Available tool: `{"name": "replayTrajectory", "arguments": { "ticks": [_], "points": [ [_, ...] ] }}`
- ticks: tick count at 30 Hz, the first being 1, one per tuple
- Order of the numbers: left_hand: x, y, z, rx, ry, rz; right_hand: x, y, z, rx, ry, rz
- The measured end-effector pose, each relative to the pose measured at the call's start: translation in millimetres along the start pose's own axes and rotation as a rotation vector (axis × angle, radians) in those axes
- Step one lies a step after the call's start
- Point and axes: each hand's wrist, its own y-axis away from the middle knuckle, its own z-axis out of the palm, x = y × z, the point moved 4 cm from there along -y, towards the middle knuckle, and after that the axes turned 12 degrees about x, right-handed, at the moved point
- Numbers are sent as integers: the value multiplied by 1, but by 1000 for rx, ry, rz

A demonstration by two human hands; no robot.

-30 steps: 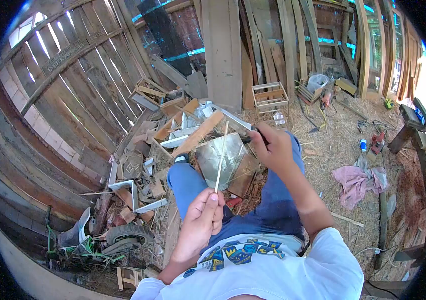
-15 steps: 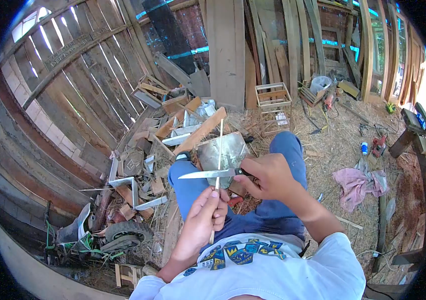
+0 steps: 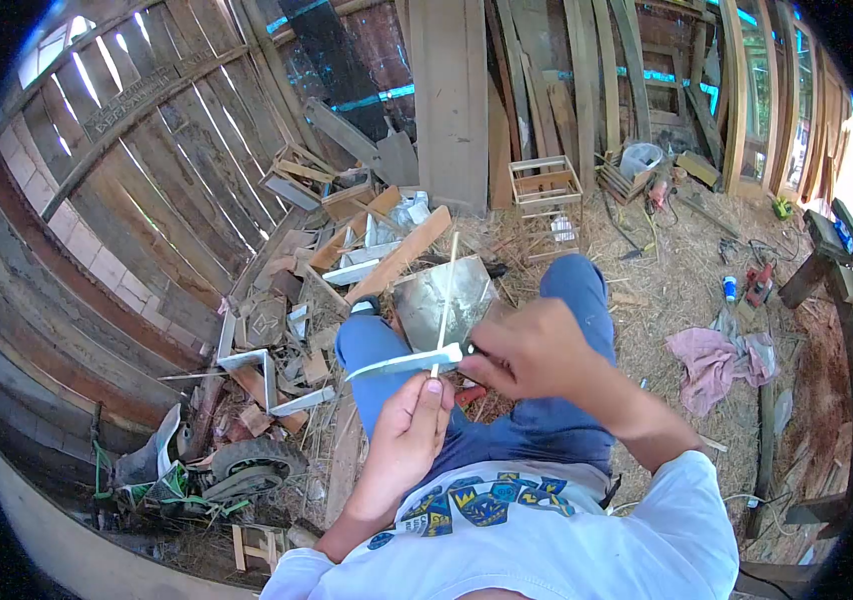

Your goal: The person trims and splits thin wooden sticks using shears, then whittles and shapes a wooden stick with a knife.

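My left hand (image 3: 414, 420) is closed around a thin pale wooden stick (image 3: 448, 290), which points up and away from me. The thumb lies along the stick's near side. A knife (image 3: 402, 364) with a long bright blade crosses the stick just above the left thumb. Its dark handle is mostly hidden in my right hand (image 3: 532, 348), whose fingers are wrapped round it. The blade points left and touches or passes very close to the stick; I cannot tell which. Below the stick, between my knees, lies a flat grey metal-looking plate (image 3: 417, 305).
Wood offcuts and a long board (image 3: 402, 255) are heaped at left. A small wooden rack (image 3: 547, 190) stands ahead. A pink cloth (image 3: 702, 365), a blue can (image 3: 730, 289) and a red power tool (image 3: 759, 285) lie on the straw-strewn floor at right. A wheel (image 3: 257, 468) is at lower left.
The knife has tilted, its tip dropping lower and nearer the left hand. My right hand has shifted slightly upward and right. The stick leans a little further right.
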Motion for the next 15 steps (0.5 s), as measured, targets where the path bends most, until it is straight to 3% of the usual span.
{"name": "replayTrajectory", "arguments": {
  "ticks": [3, 6, 10, 15],
  "points": [
    [-1, 1, -3, 28, 18, 6, 20, -1, -6, 72, 94, 126],
    [-4, -2, -3, 21, -17, 12, 6, -1, 1, -34, 8, 24],
    [-3, -3, -6, 58, -33, 36, 20, -6, -3, 52, 102, 73],
    [-8, -3, -4, 36, -34, 61, 9, -1, 5, -36, 58, -7]
  ]
}}
